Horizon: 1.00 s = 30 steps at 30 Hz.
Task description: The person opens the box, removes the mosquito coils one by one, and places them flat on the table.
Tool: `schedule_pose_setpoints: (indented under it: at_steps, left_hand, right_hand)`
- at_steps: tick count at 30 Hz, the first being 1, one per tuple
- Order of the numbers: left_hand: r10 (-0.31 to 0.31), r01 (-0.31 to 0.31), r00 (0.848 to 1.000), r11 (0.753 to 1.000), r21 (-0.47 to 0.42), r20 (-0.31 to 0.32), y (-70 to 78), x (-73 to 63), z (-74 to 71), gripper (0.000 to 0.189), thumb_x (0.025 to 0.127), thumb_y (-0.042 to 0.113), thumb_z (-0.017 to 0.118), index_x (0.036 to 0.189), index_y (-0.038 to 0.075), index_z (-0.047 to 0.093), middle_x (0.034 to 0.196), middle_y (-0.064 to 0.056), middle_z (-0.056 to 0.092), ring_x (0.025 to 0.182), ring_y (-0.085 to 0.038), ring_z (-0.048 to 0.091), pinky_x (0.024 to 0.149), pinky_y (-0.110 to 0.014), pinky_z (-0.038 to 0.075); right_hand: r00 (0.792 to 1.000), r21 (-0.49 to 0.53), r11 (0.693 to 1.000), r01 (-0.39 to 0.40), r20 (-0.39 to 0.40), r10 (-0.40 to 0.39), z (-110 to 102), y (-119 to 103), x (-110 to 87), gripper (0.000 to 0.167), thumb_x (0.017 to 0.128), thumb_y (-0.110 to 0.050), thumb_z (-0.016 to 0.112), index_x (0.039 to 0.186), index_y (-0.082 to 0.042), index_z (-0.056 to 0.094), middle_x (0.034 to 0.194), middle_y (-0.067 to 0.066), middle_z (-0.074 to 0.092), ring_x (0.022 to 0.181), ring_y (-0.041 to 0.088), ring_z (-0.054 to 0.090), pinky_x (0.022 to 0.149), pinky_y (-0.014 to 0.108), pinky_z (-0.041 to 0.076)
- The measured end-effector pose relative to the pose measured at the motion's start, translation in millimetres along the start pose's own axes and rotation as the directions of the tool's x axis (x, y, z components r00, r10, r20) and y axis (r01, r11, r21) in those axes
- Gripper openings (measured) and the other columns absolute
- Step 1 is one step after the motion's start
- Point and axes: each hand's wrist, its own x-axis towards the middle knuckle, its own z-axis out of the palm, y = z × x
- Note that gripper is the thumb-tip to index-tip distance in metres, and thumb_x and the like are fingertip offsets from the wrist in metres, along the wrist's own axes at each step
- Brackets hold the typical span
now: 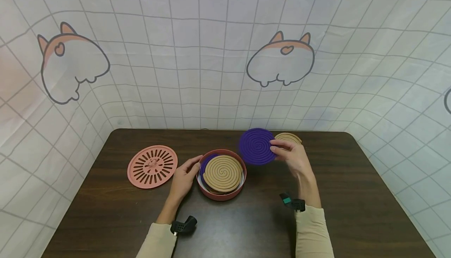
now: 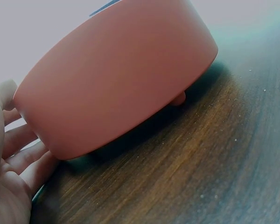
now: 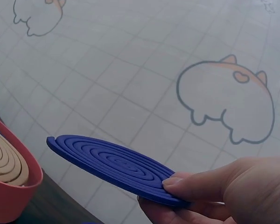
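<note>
A flat, round, purple spiral coil (image 1: pixel 257 146) is held in the air above the dark wood-grain bench (image 1: pixel 352 211), just to the right of a round, smooth-walled, salmon-red container (image 1: pixel 220 198) of metal or plastic. The coil is pinched near its right edge by the right hand (image 1: pixel 290 154), with the thumb laid on the upper face and the fingers curled beneath. The container's left side is touched by the left hand (image 1: pixel 184 177), whose fingers are loosely extended along the outer wall and by which nothing is lifted. Inside the container, a flat tan spiral coil (image 1: pixel 222 174) is seen on top, with the edge of another purple coil (image 1: pixel 204 166) showing beneath it at the left. A second tan coil (image 1: pixel 287 136) is partly hidden behind the right hand, and the slotted, round, pink lid (image 1: pixel 152 166) lies off the container, to its left. The step in hand is judged to be the handling of a single coil while the container is steadied; whether it is being taken out or put in cannot be told. For the next move, a level, light grip would seem to be called for, since a thin coil held at one edge could sag or snap, and the rim should be avoided.
</note>
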Motion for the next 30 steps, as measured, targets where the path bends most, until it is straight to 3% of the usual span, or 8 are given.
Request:
schedule_pose_setpoints:
  at_steps: [6, 13, 19, 27, 30]
  left_hand:
    - [-0.005, 0.005, 1.0, 1.0, -0.003, 0.006, -12.4, 6.0, 1.7, 0.033, 0.103, 0.023, 0.057, 0.135, 0.017, 0.066, 0.134, -0.007, 0.067, 0.126, -0.022, 0.062, 0.099, -0.028, 0.049]
    - [0.017, -0.018, 1.0, 0.999, -0.031, -0.014, -41.8, 18.0, 6.5, 0.031, 0.102, 0.031, 0.06, 0.131, 0.027, 0.067, 0.133, 0.0, 0.068, 0.126, -0.018, 0.061, 0.105, -0.04, 0.048]
    - [0.046, -0.047, 0.999, 0.999, -0.022, -0.023, -43.8, 17.7, 7.2, 0.03, 0.1, 0.035, 0.06, 0.129, 0.03, 0.068, 0.131, 0.002, 0.069, 0.124, -0.018, 0.062, 0.104, -0.044, 0.05]
    - [0.044, -0.045, 0.999, 0.999, -0.006, -0.026, -42.9, 17.0, 7.0, 0.03, 0.101, 0.036, 0.059, 0.129, 0.031, 0.068, 0.131, 0.002, 0.068, 0.125, -0.018, 0.062, 0.104, -0.044, 0.05]
    - [0.04, -0.041, 0.999, 0.999, -0.016, -0.021, -44.4, 17.5, 6.4, 0.03, 0.101, 0.037, 0.06, 0.129, 0.031, 0.068, 0.131, 0.002, 0.069, 0.125, -0.018, 0.062, 0.104, -0.044, 0.05]
  right_hand:
    - [0.999, 0.019, 1.0, -0.007, -0.036, 0.007, -6.3, -0.2, -0.3, 0.044, 0.092, -0.006, 0.071, 0.128, 0.016, 0.058, 0.095, -0.009, 0.072, 0.079, 0.007, 0.072, 0.071, 0.024, 0.06]
    - [0.996, 0.069, 0.997, -0.023, -0.08, 0.029, -15.7, 2.2, -0.4, 0.036, 0.092, -0.006, 0.072, 0.123, 0.01, 0.064, 0.098, -0.007, 0.071, 0.079, 0.008, 0.072, 0.071, 0.024, 0.06]
    - [0.989, 0.133, 0.991, -0.015, -0.145, 0.034, -22.9, 5.9, 0.2, 0.027, 0.09, -0.005, 0.073, 0.116, 0.003, 0.071, 0.103, -0.004, 0.069, 0.081, 0.008, 0.072, 0.073, 0.025, 0.06]
    - [0.971, 0.223, 0.975, 0.009, -0.233, 0.044, -32.1, 9.6, -0.5, 0.029, 0.09, -0.003, 0.072, 0.117, 0.005, 0.07, 0.112, -0.002, 0.066, 0.079, 0.011, 0.073, 0.07, 0.027, 0.061]
    - [0.963, 0.244, 0.97, 0.01, -0.262, 0.056, -35.9, 10.7, -0.7, 0.027, 0.09, -0.002, 0.072, 0.116, 0.003, 0.072, 0.106, -0.002, 0.069, 0.076, 0.011, 0.073, 0.068, 0.027, 0.061]
